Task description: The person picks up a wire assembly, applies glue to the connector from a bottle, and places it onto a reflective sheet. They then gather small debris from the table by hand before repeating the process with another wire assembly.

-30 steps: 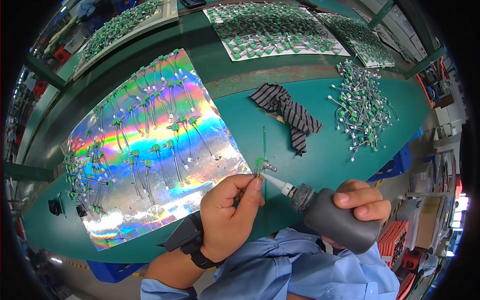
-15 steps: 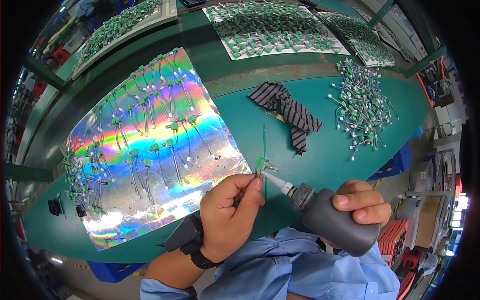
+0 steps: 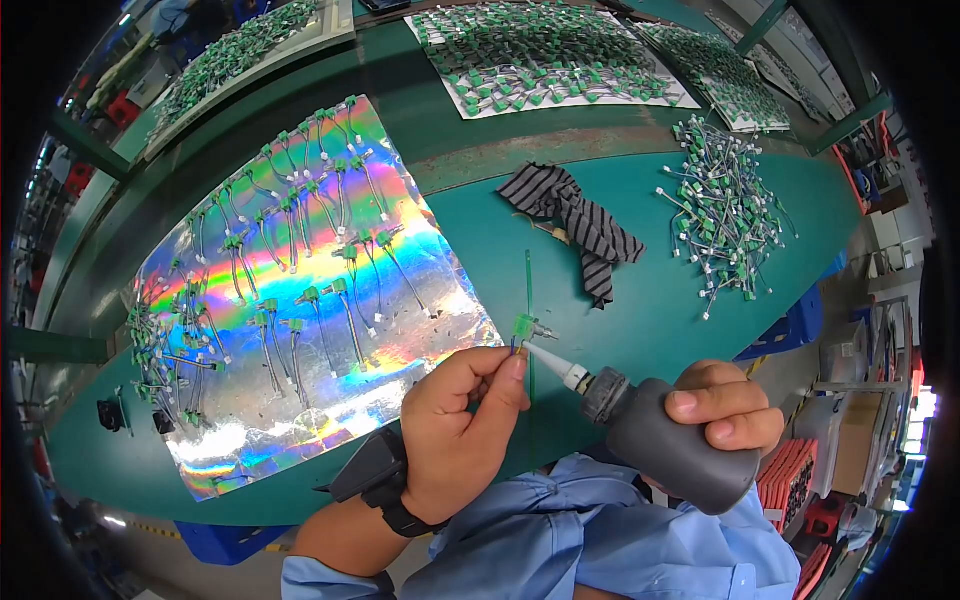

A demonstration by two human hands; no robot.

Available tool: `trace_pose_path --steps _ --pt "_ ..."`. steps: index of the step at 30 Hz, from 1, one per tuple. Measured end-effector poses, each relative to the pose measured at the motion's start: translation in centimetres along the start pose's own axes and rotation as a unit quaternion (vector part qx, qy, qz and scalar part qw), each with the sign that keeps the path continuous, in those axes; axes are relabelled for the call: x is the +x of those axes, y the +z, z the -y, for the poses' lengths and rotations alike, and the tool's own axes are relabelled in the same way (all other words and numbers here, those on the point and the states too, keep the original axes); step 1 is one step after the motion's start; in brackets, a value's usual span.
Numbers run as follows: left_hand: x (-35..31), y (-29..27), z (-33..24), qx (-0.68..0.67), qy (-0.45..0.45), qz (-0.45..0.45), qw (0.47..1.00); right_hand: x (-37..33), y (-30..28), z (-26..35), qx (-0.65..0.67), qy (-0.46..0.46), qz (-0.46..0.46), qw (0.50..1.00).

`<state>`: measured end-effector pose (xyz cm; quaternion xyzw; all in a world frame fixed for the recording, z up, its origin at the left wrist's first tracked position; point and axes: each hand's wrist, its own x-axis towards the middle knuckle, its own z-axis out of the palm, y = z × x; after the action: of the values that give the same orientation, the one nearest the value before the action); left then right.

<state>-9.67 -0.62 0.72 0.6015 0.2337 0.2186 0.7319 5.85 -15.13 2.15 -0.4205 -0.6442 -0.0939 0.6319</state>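
Both hands closed: left (image 3: pixel 462 420) pinches green connector (image 3: pixel 524 328), right (image 3: pixel 725 415) grips grey bottle (image 3: pixel 668 448).

Her left hand (image 3: pixel 455 425) is raised palm-inward, fingers (image 3: pixel 510 368) pinched together at the tips, a dark band on the wrist. The right hand (image 3: pixel 725 415) curls closed, knuckles up, both forearms in blue sleeves.

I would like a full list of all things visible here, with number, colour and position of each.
small green wired part: one, green, between the left fingers
grey squeeze bottle: one, white nozzle at the part, in the right hand
shiny rainbow foil sheet: one, table left, bearing many green wired parts
striped cloth: one, black-grey, table centre
loose wired parts pile: many, green-white, table right
white trays of parts: several, far edge
left hand: black wristband
right hand: gripping the bottle
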Motion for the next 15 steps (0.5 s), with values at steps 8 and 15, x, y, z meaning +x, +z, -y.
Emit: trace_pose_path --steps 8,15 --pt "0.02 0.03 -0.04 -0.006 -0.008 -0.003 1.0 -0.07 -0.11 0.07 -0.008 0.011 0.0 1.0" --pt "0.03 0.03 -0.01 -0.012 -0.01 -0.004 1.0 -0.14 -0.04 0.11 -0.013 0.012 -0.005 1.0"
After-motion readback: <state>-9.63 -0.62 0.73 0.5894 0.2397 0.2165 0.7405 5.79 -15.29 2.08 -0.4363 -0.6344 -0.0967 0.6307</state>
